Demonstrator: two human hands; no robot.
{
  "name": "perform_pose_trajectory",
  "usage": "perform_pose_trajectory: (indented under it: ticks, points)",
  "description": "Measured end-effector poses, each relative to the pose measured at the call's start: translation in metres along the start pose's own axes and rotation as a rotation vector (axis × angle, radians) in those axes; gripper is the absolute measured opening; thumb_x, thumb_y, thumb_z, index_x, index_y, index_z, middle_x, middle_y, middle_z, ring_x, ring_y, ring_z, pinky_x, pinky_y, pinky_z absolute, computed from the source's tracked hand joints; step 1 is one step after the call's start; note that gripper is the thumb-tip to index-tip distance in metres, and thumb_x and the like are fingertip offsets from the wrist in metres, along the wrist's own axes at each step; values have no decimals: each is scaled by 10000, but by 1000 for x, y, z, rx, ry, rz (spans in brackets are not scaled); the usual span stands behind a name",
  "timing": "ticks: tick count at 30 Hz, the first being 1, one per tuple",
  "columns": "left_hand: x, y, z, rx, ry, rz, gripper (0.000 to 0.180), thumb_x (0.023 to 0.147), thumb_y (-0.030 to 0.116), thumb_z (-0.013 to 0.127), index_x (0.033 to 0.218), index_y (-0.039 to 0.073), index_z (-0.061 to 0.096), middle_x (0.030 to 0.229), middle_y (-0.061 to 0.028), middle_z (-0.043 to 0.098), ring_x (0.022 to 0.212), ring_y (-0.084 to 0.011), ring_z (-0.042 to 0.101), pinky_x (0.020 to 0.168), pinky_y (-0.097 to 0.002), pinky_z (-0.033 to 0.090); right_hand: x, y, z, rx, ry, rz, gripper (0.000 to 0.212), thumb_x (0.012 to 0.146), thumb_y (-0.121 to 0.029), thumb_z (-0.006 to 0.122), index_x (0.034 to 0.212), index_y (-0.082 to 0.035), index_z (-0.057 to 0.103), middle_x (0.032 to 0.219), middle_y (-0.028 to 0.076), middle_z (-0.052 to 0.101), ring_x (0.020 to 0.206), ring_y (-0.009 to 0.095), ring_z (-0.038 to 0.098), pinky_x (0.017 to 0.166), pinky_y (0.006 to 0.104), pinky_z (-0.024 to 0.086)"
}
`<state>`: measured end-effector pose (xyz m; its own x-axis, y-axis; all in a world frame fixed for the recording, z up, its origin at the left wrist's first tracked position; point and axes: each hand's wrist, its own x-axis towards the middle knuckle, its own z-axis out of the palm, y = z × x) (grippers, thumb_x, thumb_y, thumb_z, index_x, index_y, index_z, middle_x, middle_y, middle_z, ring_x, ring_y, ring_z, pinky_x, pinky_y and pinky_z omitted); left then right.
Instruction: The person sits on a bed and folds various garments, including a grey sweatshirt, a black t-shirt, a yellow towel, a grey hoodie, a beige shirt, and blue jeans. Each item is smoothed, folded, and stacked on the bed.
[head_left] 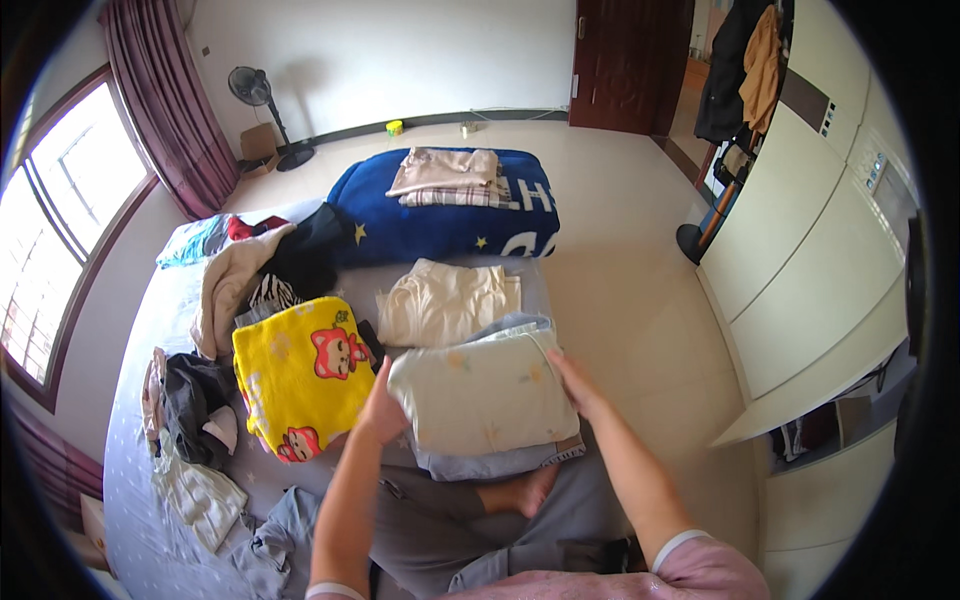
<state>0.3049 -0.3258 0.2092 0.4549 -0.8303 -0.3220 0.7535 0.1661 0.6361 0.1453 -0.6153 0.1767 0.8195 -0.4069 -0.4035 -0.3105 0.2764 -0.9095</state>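
A thick folded cream cloth (480,395) with faint orange prints lies level in front of my crossed legs. My left hand (380,408) grips its left side, and my right hand (577,382) clasps the right edge; the fingertips of both are partly hidden by the cloth. Under it shows a folded grey-blue garment (480,465). Just beyond is a folded cream garment (445,303). To the left, near my left hand, rests a folded yellow blanket (290,385) with pink cartoon figures.
A folded navy blanket (350,210) at the bed's far end carries folded beige cloths (445,172). Loose clothes (195,395) are heaped along the left of the grey bedsheet (130,450). A black fan (270,110) stands beyond; white cabinets (810,270) line the right.
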Motion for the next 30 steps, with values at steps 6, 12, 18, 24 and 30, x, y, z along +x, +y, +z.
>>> perform_pose_trajectory:
  ticks: [6,12,18,24,30]
  points:
    - [16,-95,-17,537,540,172,535,880,363,559,1249,-10,454,1175,-88,552,1071,-192,508,872,-298,408,-1,45,10,-444,209,-252,529,760,-375,663,1111,4,550,964,198,631,901,324,607,769,374,468]
    - [9,-118,6,895,775,670,319,901,260,532,1026,-30,573,805,-146,648,767,-181,623,690,-303,460,-23,34,37,-579,485,-730,244,841,-134,552,1048,-8,525,849,240,604,791,423,576,632,433,459]
    - [-7,-117,0,1103,939,288,463,788,155,620,1204,60,441,874,-174,606,845,-314,587,766,-380,450,-20,56,18,-879,644,-634,589,796,-84,547,1329,-110,297,1158,247,480,1021,397,499,809,453,416]
    - [5,-97,37,1766,629,872,568,790,234,593,1306,107,395,1320,-143,399,1246,-317,349,987,-471,282,-37,3,81,-1215,350,-873,570,768,-202,590,1315,-196,429,1415,99,298,1319,321,244,1022,589,142]
    - [22,-134,9,1989,537,430,663,864,514,428,1389,133,289,1451,-148,220,1349,-308,195,1026,-587,175,6,61,64,-1313,157,-815,558,822,-447,528,1300,-170,456,1417,125,308,1328,326,224,1032,582,153]
